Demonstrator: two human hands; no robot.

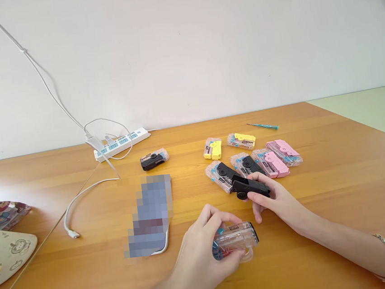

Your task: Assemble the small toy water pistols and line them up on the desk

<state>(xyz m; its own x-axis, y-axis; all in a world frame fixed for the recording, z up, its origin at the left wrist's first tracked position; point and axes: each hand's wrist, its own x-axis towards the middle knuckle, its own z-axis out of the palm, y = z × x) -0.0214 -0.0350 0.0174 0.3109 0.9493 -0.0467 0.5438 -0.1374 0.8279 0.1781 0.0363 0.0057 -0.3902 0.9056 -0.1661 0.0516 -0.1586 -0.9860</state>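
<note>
My left hand (205,247) is closed around a clear plastic case (237,240) with blue and red bits inside, held just above the wooden table (336,194). A little beyond it, my right hand (276,200) grips a small black toy-like piece (249,187). Just behind my right hand lies a cluster of packaged pieces: black ones (224,174), pink ones (277,158) and yellow ones (228,144).
A single black packaged piece (154,159) lies near a white power strip (122,143) with a cable (82,198) trailing left. A blurred flat device (151,214) lies centre-left. A thin teal screwdriver (263,126) rests at the back. Patterned fabric items (2,235) sit at the left edge.
</note>
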